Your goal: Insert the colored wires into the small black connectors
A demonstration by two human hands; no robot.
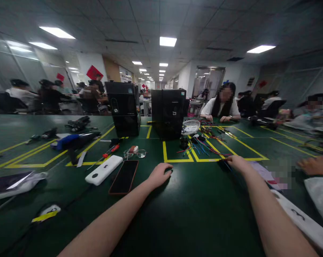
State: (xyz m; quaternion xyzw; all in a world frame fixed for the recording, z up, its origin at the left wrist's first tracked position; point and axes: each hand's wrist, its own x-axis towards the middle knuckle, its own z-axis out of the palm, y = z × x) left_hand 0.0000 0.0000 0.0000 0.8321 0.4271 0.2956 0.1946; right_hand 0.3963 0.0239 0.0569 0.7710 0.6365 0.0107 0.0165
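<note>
My left hand (159, 175) rests on the green table, thumb and fingers a little apart, with nothing between them. A dark phone in a brown-edged case (124, 177) lies to its left. My right hand (237, 164) reaches forward to the yellow tape line, its fingers pressed together at a small dark thing (224, 164) that I cannot make out. Left of that hand, a bundle of coloured wires (200, 145) in blue, red and green lies fanned out on the table.
Two black computer cases (126, 110) stand upright ahead. A white basket (190, 127) sits beside the right one. Glasses (141, 154), a white power bank marked 8 (104, 170) and a red screwdriver (110, 151) lie left. A person sits opposite; another person's hand (316, 166) is at right.
</note>
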